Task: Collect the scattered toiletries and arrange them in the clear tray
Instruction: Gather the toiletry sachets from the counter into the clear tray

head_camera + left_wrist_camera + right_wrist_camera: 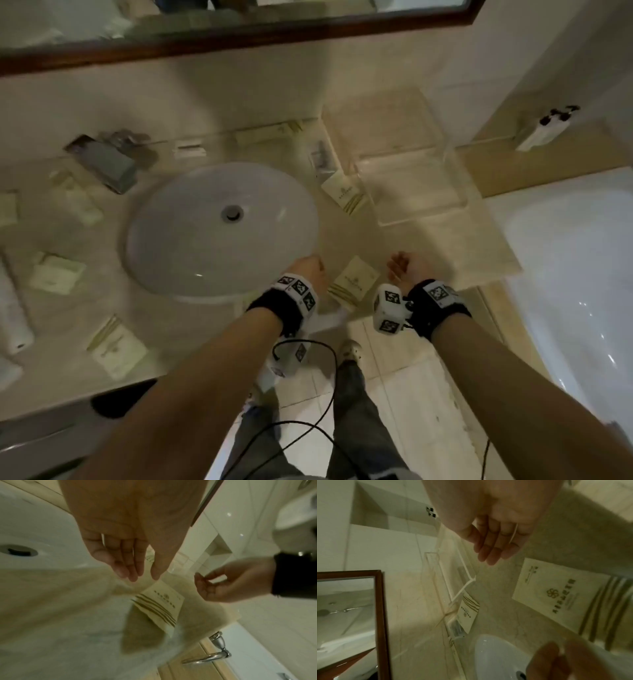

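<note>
A cream sachet with brown stripes (354,281) (161,605) (559,595) lies on the counter's front edge between my two hands. My left hand (310,270) (135,566) hovers just left of it, fingers relaxed and holding nothing. My right hand (402,265) (494,545) hangs just right of it, loosely curled and empty. The clear tray (404,150) (453,574) stands at the back right of the counter. A second striped sachet (346,193) (468,611) and a small dark-printed packet (322,161) lean at its left side. Several more cream packets (56,274) lie left of the basin.
A white oval basin (205,257) sits in the beige stone counter, with a chrome tap (109,161) behind it. A wood-framed mirror (239,41) hangs above. A white bathtub (575,274) is on the right. A white roll (13,318) lies far left.
</note>
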{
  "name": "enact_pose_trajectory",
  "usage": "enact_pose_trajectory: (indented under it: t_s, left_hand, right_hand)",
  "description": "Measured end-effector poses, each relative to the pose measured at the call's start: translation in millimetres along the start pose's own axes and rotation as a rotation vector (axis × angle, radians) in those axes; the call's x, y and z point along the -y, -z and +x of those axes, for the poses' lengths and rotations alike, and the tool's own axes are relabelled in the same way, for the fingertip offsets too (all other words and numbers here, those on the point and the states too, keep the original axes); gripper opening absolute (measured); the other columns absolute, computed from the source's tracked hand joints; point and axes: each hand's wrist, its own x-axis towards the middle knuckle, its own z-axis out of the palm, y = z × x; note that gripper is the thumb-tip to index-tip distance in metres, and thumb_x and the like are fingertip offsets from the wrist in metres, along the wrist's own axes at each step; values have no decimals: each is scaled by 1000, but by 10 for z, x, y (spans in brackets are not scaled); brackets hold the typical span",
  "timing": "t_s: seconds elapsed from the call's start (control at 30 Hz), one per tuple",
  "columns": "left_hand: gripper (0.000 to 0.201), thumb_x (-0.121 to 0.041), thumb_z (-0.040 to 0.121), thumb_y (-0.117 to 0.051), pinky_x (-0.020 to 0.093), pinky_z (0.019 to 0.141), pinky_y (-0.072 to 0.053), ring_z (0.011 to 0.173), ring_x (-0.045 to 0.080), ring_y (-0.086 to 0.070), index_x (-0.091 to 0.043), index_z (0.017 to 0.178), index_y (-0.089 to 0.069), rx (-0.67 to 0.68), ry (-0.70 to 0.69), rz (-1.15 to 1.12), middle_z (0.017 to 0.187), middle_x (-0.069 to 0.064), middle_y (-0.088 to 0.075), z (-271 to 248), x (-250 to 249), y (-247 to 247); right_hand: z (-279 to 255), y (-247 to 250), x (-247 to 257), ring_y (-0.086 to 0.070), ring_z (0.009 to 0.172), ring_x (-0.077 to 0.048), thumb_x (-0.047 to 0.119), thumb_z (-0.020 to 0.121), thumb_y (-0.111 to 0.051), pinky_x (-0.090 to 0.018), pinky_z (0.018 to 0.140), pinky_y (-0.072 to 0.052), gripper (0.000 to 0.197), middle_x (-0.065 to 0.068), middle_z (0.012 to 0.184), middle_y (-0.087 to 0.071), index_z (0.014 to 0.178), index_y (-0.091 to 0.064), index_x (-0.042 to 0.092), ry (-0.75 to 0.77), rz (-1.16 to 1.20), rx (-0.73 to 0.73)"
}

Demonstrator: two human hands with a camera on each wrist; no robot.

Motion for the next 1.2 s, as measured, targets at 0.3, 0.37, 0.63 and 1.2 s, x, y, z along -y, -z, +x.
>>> enact_pose_trajectory:
  t_s: [0.3,0.37,0.63,1.2]
  left_hand:
    - [66,-49,82,-57,40,102,-36,122,29,-45,-9,131,-40,22,207,305,133,11,-46,352,-720,-567]
    - [67,-48,82,-58,40,104,-34,123,29,-43,-9,133,-38,26,254,310,134,11,-45,385,-784,-574]
    - [39,-30,86,-59,34,79,-45,95,29,-59,-9,114,-42,-39,204,-89,102,9,-60,290,-801,-460]
    - [55,-37,82,-64,40,97,-42,119,33,-46,-4,121,-45,-362,576,-141,128,17,-50,-271,460,15]
  right_hand:
    - [553,90,239,-54,68,-13,19,96,-39,-26,59,-40,25,1,75,-56,76,-55,15,-87,-30,85]
    - [634,107,291,-55,66,-14,17,95,-41,-27,59,-42,22,0,74,-58,83,-58,13,-66,-89,64]
    - [540,115,325,-54,66,-12,17,93,-42,-26,62,-41,17,-1,77,-57,82,-54,13,132,-396,204]
    - [-79,-429,-107,-58,98,-28,24,91,-56,-40,92,-47,36,-11,109,-61,121,-53,6,185,-837,375]
